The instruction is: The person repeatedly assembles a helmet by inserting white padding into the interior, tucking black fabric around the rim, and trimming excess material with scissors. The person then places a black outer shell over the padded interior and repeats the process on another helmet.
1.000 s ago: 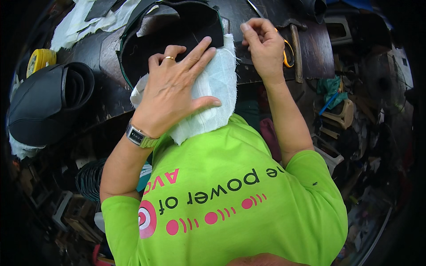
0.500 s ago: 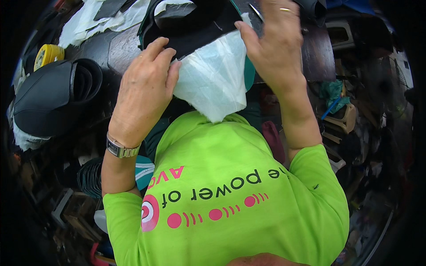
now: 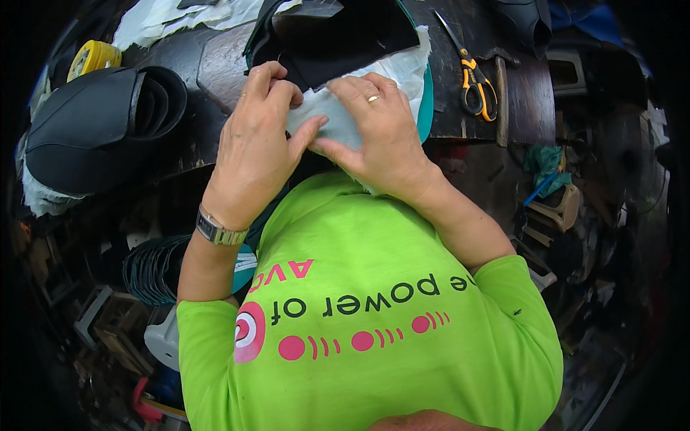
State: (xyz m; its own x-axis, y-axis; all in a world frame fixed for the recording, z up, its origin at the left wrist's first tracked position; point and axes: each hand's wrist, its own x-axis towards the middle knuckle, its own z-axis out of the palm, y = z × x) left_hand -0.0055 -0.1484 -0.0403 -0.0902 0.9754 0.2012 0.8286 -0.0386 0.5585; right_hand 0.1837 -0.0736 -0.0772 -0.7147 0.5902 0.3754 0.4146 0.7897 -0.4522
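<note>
A thin white cloth piece (image 3: 404, 70) lies along the near edge of a black, shoe-upper-like piece (image 3: 345, 39) with a teal outer side. My left hand (image 3: 255, 147) is closed on the cloth's left part, thumb and fingertips pinching near the black edge. Right beside it, my right hand (image 3: 384, 136) has curled fingers on top of the cloth and its thumb below, gripping it too. The two thumbs nearly meet, and the cloth's lower end is mostly hidden behind the right hand.
Scissors with orange-and-black handles (image 3: 474, 86) lie on the dark table (image 3: 449, 115) at right, beside a hammer (image 3: 502, 100). Nested black uppers (image 3: 79, 144) and a yellow tub (image 3: 93, 59) stand at left. White cloth scraps (image 3: 169, 21) lie at the back.
My right hand has come down and left from above the scissors onto the cloth and closed on it. The cloth's lower flap, hanging flat before, is now gathered up between both hands.
</note>
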